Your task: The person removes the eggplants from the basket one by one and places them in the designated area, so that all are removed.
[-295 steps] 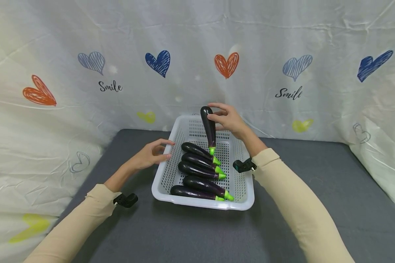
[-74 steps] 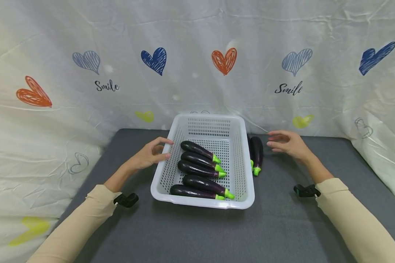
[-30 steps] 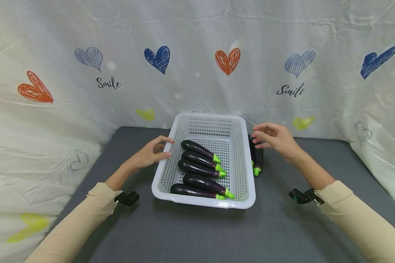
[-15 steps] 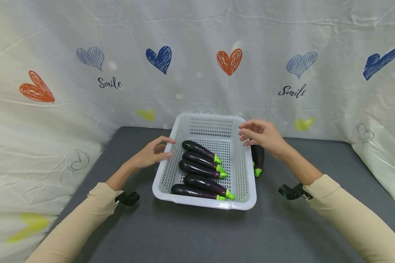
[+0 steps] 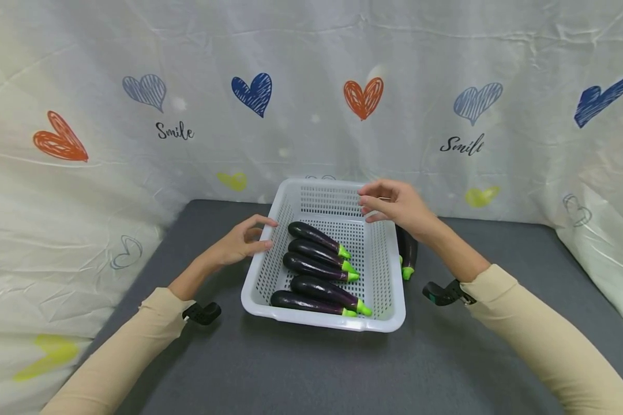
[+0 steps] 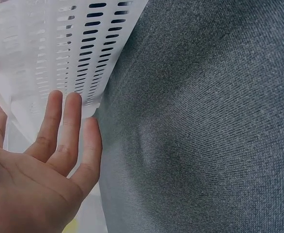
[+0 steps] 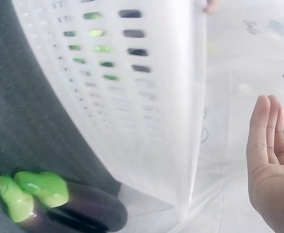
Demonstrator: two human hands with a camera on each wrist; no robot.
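A white perforated basket (image 5: 322,323) holds several dark purple eggplants (image 5: 314,266) with green caps, lying side by side in its left and near part. My left hand (image 5: 239,241) is at the basket's left rim, fingertips and thumb right at the edge; in the left wrist view its fingers (image 6: 67,133) extend loosely along the outer wall. My right hand (image 5: 401,208) hovers over the basket's far right corner with relaxed fingers and nothing in them. Two more eggplants (image 7: 96,206) lie on the cloth outside the basket's right wall, partly hidden by the right forearm in the head view.
Dark grey cloth (image 5: 291,374) covers the table under the basket. Behind it hangs a pale curtain (image 5: 306,52) printed with hearts and lettering, close to the basket's far side. Black wrist bands (image 5: 202,314) sit on both arms.
Earlier the right hand held an eggplant over the basket; that eggplant now lies outside, to the right. Since then the right hand has moved left, back over the basket. The left hand stays put.
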